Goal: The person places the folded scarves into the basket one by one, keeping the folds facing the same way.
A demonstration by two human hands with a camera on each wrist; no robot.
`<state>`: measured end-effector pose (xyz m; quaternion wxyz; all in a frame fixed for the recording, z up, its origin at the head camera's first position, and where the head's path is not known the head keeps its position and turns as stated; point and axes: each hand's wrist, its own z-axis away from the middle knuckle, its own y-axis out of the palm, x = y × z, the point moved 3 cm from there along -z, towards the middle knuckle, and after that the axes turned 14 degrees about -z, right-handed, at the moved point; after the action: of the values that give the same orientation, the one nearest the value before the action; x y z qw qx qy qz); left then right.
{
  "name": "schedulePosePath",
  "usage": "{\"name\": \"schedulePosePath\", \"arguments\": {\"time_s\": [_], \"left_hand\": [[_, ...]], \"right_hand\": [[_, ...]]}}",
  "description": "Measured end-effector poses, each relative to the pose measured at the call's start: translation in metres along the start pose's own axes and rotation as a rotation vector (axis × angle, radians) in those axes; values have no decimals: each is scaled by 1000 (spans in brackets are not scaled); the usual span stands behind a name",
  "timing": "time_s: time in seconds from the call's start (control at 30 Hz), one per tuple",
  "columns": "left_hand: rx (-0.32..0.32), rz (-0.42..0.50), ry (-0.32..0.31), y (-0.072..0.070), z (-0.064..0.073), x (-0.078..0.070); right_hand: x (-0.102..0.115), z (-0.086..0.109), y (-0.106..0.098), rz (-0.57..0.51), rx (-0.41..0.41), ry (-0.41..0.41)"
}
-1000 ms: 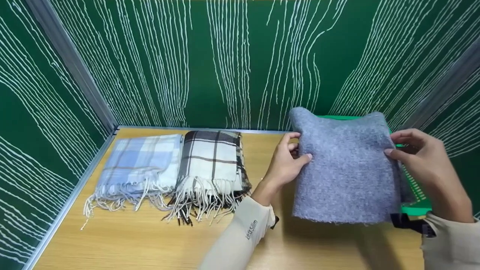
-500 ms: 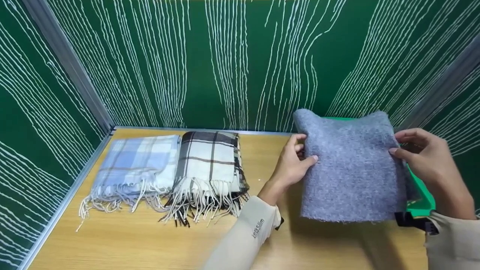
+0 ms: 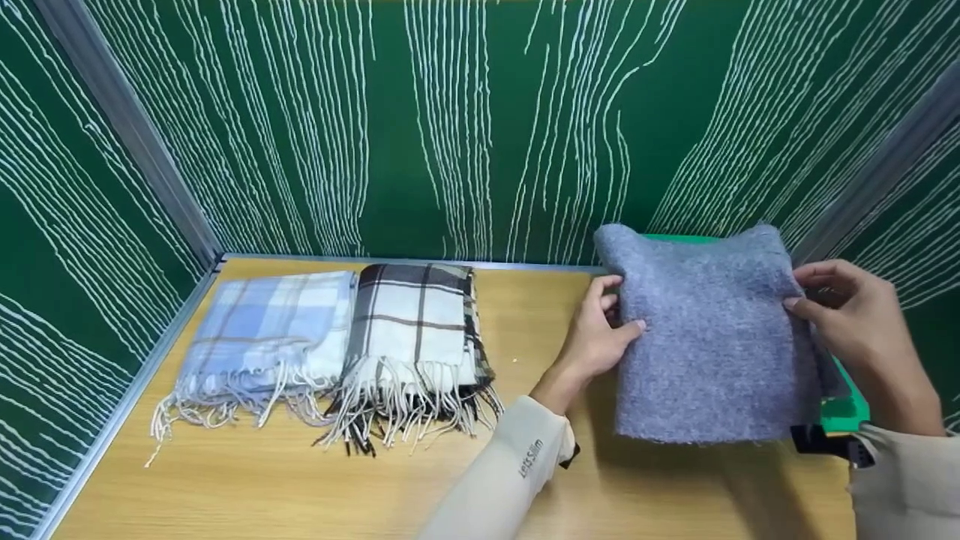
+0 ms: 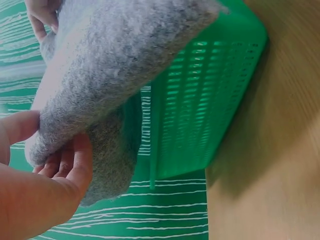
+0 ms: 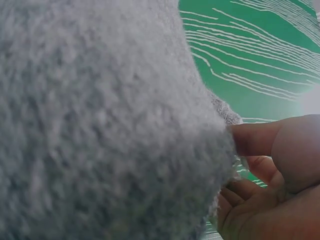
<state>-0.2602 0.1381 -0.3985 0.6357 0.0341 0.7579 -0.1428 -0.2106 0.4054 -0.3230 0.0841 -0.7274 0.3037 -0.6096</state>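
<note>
A folded grey woolly cloth [image 3: 712,352], possibly a scarf, hangs between my two hands in front of a green basket [image 3: 847,412]. My left hand [image 3: 592,337] grips its left edge, thumb on the near face and fingers behind. On the opposite edge, my right hand [image 3: 855,307] pinches the cloth between thumb and fingers. In the left wrist view the cloth drapes over the rim side of the perforated basket [image 4: 210,100], with a second layer hanging below the left fingers. The right wrist view is mostly filled by the cloth [image 5: 100,120]. Most of the basket is hidden behind it in the head view.
Two folded plaid scarves lie side by side on the wooden table [image 3: 262,487]: a light blue and white one [image 3: 270,322] and a black and white one [image 3: 412,322], fringes toward me. Green walls [image 3: 450,135] with white wavy lines enclose the back and sides.
The grey cloth and my left hand have shifted slightly right and down in the head view. The plaid scarves and walls slide a little left as the view turns. Both hands keep their hold.
</note>
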Motion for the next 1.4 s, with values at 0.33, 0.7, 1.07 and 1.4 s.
{"name": "schedulePosePath", "arguments": {"time_s": [0.33, 0.7, 1.07, 1.4], "left_hand": [[20, -12, -21, 11, -3, 1], [74, -52, -4, 16, -7, 0], [135, -77, 10, 21, -10, 0], [144, -81, -6, 24, -15, 1]], "right_hand": [[-11, -5, -3, 25, -26, 61], [-21, -13, -7, 32, -62, 93], [-24, -16, -10, 41, -99, 58], [-27, -21, -10, 45, -128, 36]]}}
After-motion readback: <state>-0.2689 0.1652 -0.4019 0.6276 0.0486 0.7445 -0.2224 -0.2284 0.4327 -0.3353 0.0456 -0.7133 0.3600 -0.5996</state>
